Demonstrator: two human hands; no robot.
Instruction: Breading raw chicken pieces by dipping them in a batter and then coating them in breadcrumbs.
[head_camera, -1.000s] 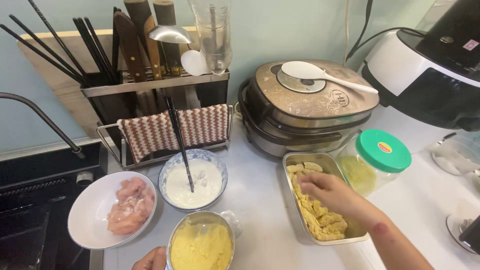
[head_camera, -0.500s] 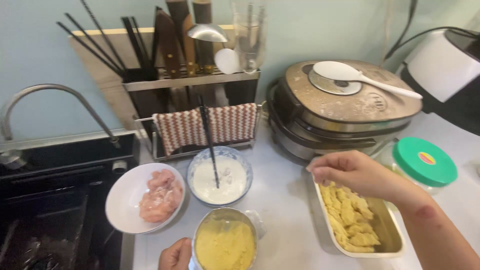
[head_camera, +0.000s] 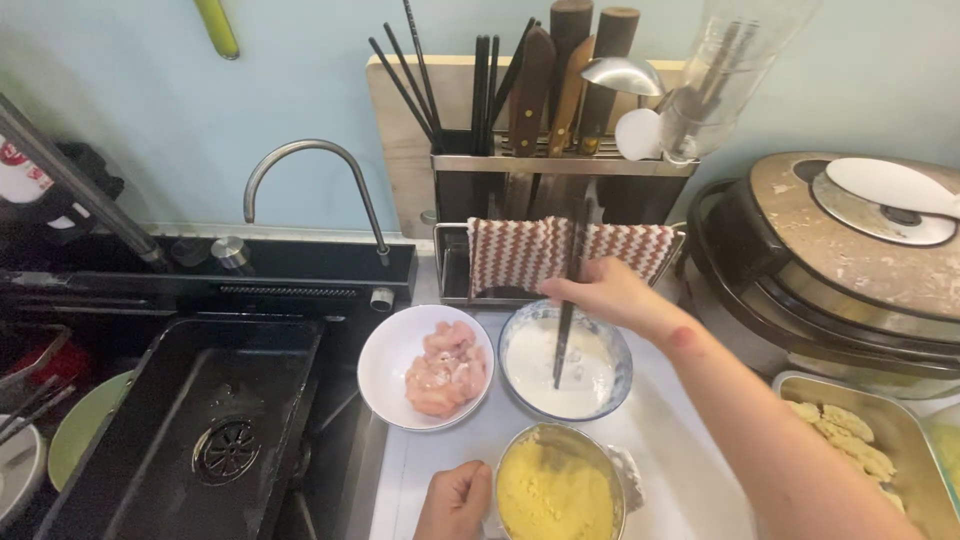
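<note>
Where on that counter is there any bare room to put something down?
Bare counter shows right of the batter bowl, under the right hand's arm, up to the metal tray. A thin strip lies between the plate and the sink. The three dishes crowd the middle; the left hand is against the crumb bowl.

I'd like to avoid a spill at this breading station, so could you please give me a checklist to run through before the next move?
1. Right hand grips the dark chopsticks: ok, fingers closed around them.
2. Chopstick tips inside the bowl of white batter: ok.
3. Left hand steadies the bowl of yellow crumbs: ok, it rests against the rim.
4. Raw meat pieces within reach on the white plate: ok, beside the batter bowl.
5. Room left in the metal tray of coated pieces: cannot tell, partly cut off.
</note>
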